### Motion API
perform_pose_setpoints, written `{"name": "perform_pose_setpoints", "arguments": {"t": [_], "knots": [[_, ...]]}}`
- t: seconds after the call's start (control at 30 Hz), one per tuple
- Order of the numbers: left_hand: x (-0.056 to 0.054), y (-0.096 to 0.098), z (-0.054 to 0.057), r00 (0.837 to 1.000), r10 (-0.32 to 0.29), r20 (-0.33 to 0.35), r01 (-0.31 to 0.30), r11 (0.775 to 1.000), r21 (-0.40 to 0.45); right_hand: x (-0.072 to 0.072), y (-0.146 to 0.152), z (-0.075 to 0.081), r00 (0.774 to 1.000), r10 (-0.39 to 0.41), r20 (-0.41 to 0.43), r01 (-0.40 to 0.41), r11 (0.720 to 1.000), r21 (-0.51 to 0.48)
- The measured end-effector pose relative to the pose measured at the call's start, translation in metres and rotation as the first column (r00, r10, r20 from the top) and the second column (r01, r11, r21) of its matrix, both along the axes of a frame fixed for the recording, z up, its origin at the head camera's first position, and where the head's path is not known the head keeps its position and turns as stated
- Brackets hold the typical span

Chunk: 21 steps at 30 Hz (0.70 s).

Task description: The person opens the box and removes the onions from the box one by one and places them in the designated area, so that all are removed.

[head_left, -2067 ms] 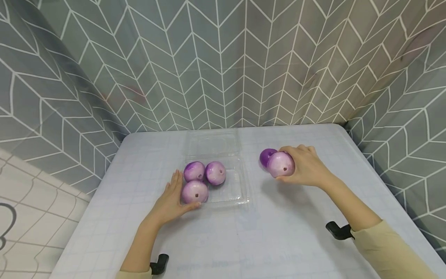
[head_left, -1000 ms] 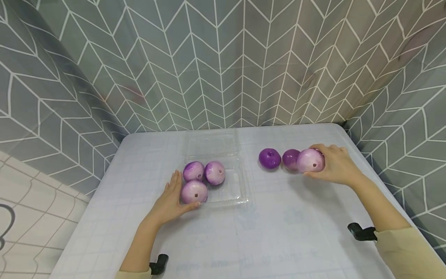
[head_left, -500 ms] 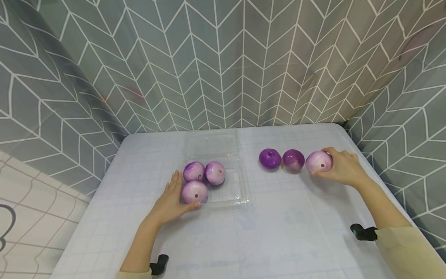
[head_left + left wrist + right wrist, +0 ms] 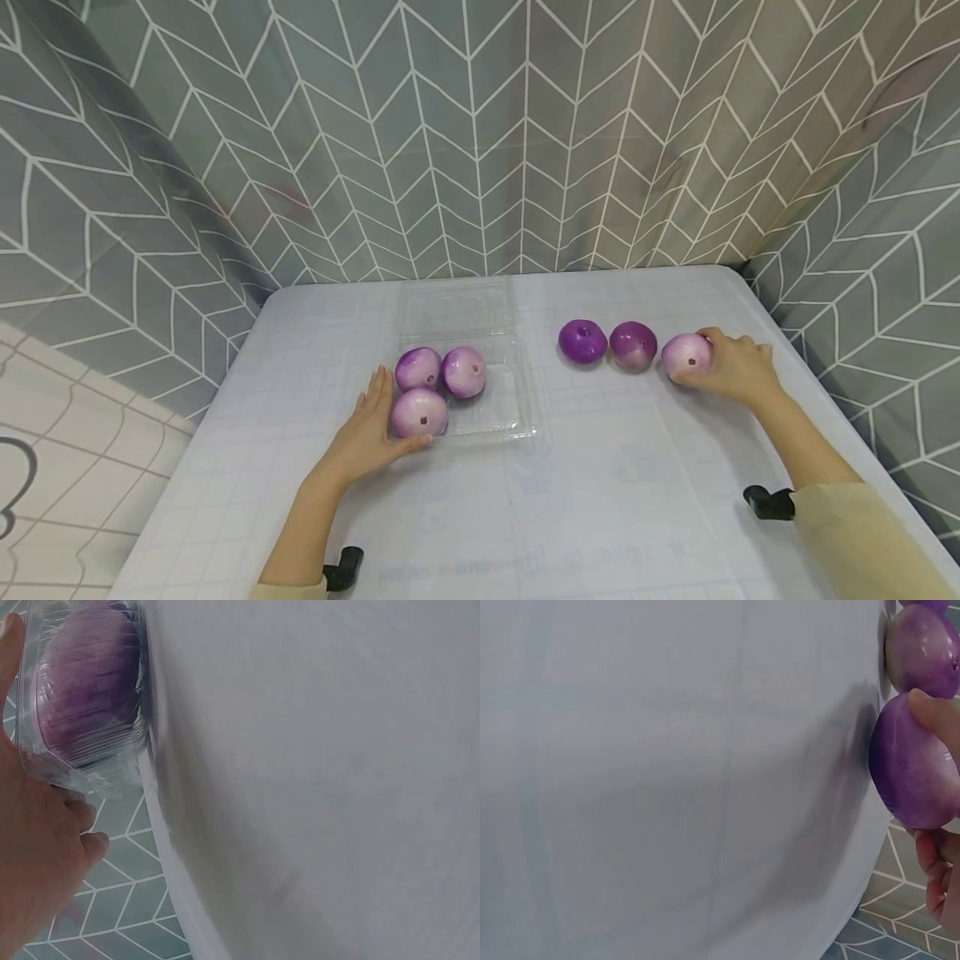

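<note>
My right hand (image 4: 741, 368) grips a peeled red onion (image 4: 686, 354) low over the right of the table, thumb in front and fingers behind. Two darker red onions, a near one (image 4: 633, 346) and a farther one (image 4: 582, 342), lie in a row to its left. My left hand (image 4: 365, 433) rests against the left side and front corner of a clear plastic clamshell box (image 4: 504, 412), its fingers straight. Inside the box's left part sit three red onions: one at the front (image 4: 419, 414), one behind it (image 4: 417, 368) and one beside that (image 4: 464, 372).
The box's clear lid (image 4: 456, 307) lies folded back toward the far table edge. A white cloth (image 4: 480, 517) with faint print covers the table. Patterned grey curtains (image 4: 480, 150) stand behind and at the sides. Black wrist mounts (image 4: 343, 569) stick out by both sleeves.
My right hand has carried its onion rightward from beside the leftmost loose onion and lowered it at the row's right end. The left hand and the box have stayed put.
</note>
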<state>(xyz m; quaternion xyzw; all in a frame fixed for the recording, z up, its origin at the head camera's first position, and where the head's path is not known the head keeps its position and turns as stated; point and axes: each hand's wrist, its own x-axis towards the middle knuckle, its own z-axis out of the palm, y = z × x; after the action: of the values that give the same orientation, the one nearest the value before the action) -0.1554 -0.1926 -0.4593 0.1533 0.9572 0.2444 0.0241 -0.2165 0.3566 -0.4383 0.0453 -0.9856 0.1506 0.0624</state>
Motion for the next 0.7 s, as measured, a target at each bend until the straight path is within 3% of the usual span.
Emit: {"name": "perform_pose_setpoints", "arguments": {"t": [0.3, 0.7], "knots": [[0.0, 0.001, 0.001, 1.0, 0.005, 0.01, -0.005, 1.0, -0.004, -0.003, -0.01, -0.003, 0.999, -0.037, 0.002, 0.037, 0.999, 0.03], [0.001, 0.001, 0.001, 1.0, 0.008, 0.013, -0.008, 1.0, -0.004, -0.002, -0.013, -0.004, 1.0, -0.013, 0.014, 0.012, 0.999, 0.05]]}}
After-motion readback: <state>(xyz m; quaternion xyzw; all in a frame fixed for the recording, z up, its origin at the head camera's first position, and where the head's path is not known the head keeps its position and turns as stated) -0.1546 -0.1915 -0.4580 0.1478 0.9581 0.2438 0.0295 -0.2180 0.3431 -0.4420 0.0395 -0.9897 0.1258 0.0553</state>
